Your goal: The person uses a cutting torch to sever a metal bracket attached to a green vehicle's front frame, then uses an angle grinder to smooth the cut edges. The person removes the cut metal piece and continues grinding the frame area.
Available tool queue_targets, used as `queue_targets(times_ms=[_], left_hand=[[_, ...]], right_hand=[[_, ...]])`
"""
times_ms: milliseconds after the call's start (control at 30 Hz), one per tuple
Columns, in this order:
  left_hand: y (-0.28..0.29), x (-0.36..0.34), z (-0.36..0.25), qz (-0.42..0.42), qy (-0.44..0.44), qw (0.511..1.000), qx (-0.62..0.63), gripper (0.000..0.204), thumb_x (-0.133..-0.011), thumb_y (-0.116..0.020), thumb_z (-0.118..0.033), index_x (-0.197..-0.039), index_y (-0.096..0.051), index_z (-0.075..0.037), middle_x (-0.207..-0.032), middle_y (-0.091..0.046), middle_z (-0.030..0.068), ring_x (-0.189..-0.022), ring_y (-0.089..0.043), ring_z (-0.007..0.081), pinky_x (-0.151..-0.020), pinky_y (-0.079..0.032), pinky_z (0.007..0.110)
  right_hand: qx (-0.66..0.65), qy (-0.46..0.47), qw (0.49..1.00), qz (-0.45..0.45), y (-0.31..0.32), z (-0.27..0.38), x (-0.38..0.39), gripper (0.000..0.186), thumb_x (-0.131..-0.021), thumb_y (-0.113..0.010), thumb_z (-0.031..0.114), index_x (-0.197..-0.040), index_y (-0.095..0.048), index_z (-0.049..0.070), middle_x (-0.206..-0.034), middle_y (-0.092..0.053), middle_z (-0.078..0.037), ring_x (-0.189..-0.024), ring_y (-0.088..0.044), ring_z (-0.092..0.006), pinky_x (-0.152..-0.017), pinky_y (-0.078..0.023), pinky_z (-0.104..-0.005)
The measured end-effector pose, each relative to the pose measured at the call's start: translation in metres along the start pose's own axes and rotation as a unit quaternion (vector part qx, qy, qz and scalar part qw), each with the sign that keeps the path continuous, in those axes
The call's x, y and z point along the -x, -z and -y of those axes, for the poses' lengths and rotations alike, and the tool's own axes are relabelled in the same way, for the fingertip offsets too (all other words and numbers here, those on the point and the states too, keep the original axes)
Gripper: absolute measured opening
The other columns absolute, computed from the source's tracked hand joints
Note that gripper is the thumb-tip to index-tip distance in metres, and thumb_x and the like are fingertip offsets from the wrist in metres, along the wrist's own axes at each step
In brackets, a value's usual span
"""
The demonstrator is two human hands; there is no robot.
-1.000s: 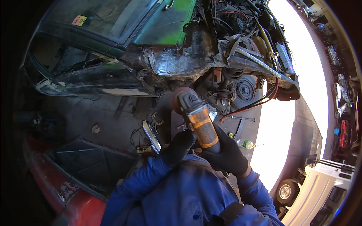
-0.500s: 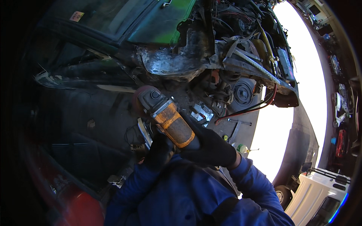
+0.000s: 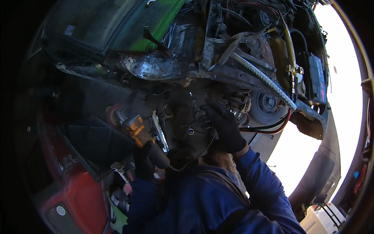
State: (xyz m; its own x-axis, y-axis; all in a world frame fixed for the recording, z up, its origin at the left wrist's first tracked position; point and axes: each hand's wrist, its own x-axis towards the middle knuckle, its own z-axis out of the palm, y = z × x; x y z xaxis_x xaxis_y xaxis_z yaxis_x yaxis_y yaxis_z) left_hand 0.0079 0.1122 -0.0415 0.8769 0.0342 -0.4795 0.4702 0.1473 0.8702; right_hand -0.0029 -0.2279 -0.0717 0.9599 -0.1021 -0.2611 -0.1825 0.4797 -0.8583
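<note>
My gloved left hand (image 3: 144, 160) holds an orange and dark angle grinder (image 3: 137, 130), its disc pointing up and left, beside the red car's side. My gloved right hand (image 3: 224, 126) is off the grinder, fingers apart, below the stripped car's wheel opening and beside the hub parts (image 3: 239, 107). I cannot tell whether it touches anything there. A dark cord (image 3: 202, 154) runs from the grinder toward the right. Above my hands is the car's bare, patchy metal panel (image 3: 142, 68).
A green panel (image 3: 159, 33) and engine bay (image 3: 265, 19) fill the top. A loose wheel (image 3: 269, 109) lies under the front. A red car (image 3: 82, 199) is at lower left, a white vehicle (image 3: 321, 218) at lower right, and a chrome strip (image 3: 159, 132) on the floor.
The grinder has moved left in my left hand. My right hand has let go of it and moved up toward the wheel opening. The head view has shifted.
</note>
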Motion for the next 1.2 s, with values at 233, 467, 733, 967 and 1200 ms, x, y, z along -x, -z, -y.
queue_targets(times_ms=[233,467,733,967,1200], left_hand=[[0.054,0.006,0.006,-0.103,-0.106,0.974,-0.173,0.046,-0.094,-0.085,-0.010,-0.134,-0.064,-0.002,-0.109,-0.074,0.0056,-0.091,-0.073,0.0174,-0.079,-0.061,0.034],[0.102,0.036,-0.021,-0.237,-0.230,0.821,-0.467,0.051,-0.084,-0.093,-0.017,-0.126,-0.069,0.000,-0.095,-0.074,0.0083,-0.083,-0.072,0.0225,-0.075,-0.058,0.040],[0.186,0.083,-0.086,-0.263,-0.221,0.758,-0.554,0.067,-0.087,-0.091,-0.019,-0.144,-0.060,-0.001,-0.126,-0.072,0.0193,-0.114,-0.073,0.0323,-0.097,-0.058,0.045],[0.231,0.085,-0.136,-0.273,-0.252,0.652,-0.661,0.061,-0.089,-0.087,-0.019,-0.141,-0.061,-0.004,-0.128,-0.071,0.0185,-0.118,-0.072,0.0392,-0.099,-0.057,0.047],[0.260,0.038,-0.091,-0.236,-0.245,0.677,-0.653,0.070,-0.088,-0.090,-0.024,-0.147,-0.058,-0.006,-0.127,-0.071,0.0180,-0.116,-0.072,0.0398,-0.098,-0.057,0.050]], right_hand=[[0.221,0.228,0.948,0.029,0.021,-0.004,-0.084,0.042,-0.098,-0.068,-0.001,-0.139,-0.073,0.006,-0.135,-0.073,-0.017,-0.122,-0.073,-0.0316,-0.105,-0.058,-0.0389],[0.394,0.288,0.871,0.053,0.011,-0.003,-0.108,0.043,-0.091,-0.071,-0.004,-0.132,-0.076,0.008,-0.126,-0.077,-0.019,-0.115,-0.074,-0.0401,-0.099,-0.060,-0.0450],[0.372,0.265,0.888,0.055,0.013,-0.006,-0.106,0.034,-0.098,-0.069,-0.001,-0.130,-0.076,0.008,-0.122,-0.078,-0.018,-0.113,-0.076,-0.0388,-0.098,-0.061,-0.0456],[0.123,0.184,0.974,0.049,0.004,-0.039,-0.122,0.035,-0.102,-0.066,0.001,-0.137,-0.070,0.003,-0.143,-0.068,-0.017,-0.124,-0.071,-0.0331,-0.104,-0.059,-0.0451],[0.026,-0.015,0.999,-0.031,-0.031,-0.001,-0.061,0.048,-0.107,-0.064,0.014,-0.154,-0.061,0.004,-0.148,-0.066,-0.010,-0.131,-0.065,-0.0270,-0.113,-0.051,-0.0438]])
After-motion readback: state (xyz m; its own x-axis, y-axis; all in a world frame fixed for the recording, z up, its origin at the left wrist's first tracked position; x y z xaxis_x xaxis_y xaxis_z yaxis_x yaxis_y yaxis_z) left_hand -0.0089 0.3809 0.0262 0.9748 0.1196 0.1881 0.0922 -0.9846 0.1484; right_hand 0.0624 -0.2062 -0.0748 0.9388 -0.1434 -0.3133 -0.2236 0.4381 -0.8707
